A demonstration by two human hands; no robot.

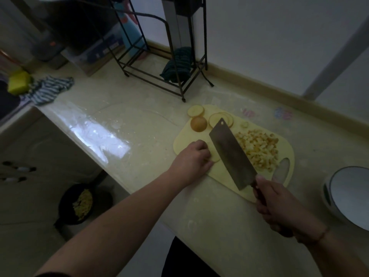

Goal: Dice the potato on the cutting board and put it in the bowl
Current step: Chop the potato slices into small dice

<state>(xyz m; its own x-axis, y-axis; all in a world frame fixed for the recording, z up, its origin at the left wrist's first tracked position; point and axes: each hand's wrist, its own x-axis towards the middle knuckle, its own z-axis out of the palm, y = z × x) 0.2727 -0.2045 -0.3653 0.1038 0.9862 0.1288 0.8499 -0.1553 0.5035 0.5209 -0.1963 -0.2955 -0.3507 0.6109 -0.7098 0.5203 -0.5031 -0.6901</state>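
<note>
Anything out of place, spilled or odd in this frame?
One slice hangs over the board's far edge onto the counter. Otherwise normal: left hand holds a slice, right hand grips the cleaver, dice stay piled on the board.

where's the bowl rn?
Head view, far right edge: the bowl sits on the counter, right of the cutting board, beyond the right hand.

The view is dim and murky. A patch of pale glare lies on the counter (103, 136) near its left edge. Far corners blur and bend with wide-angle distortion; the dark rack (159, 56) is soft.
</note>
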